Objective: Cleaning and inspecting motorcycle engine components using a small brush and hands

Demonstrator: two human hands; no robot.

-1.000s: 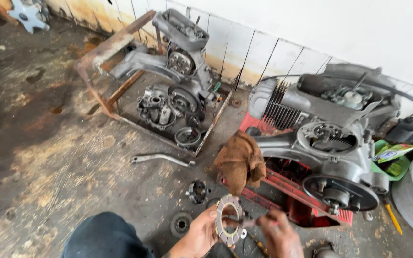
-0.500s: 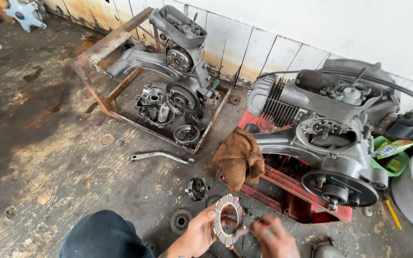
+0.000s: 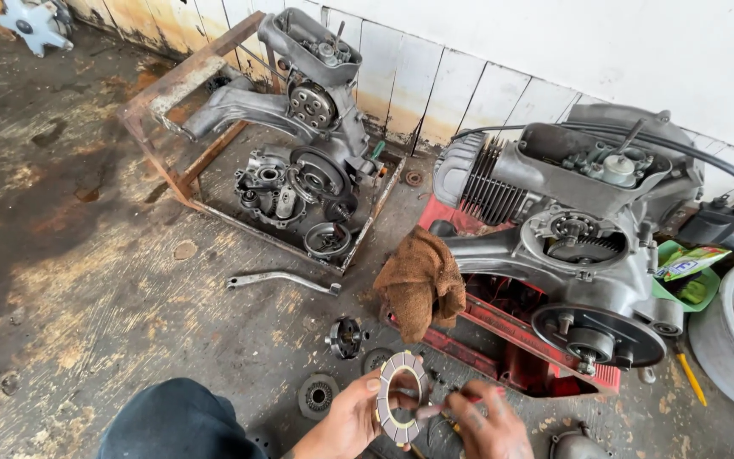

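At the bottom centre of the frame the left hand (image 3: 346,422) is gripping a flat metal ring (image 3: 402,397) by its rim (probably stiff, light and greasy, so best pinched at the edge), while the right hand (image 3: 490,427) is closing on a thin tool (image 3: 437,409) beside it.

My right hand (image 3: 490,425) is cut by the bottom edge below the round grey friction ring (image 3: 401,397); its thin tool is blurred.

You're over a stained, oily concrete floor (image 3: 87,280) w/ a white wall (image 3: 554,42) behind, grimy tiles (image 3: 401,76) along its base; daylight, even.
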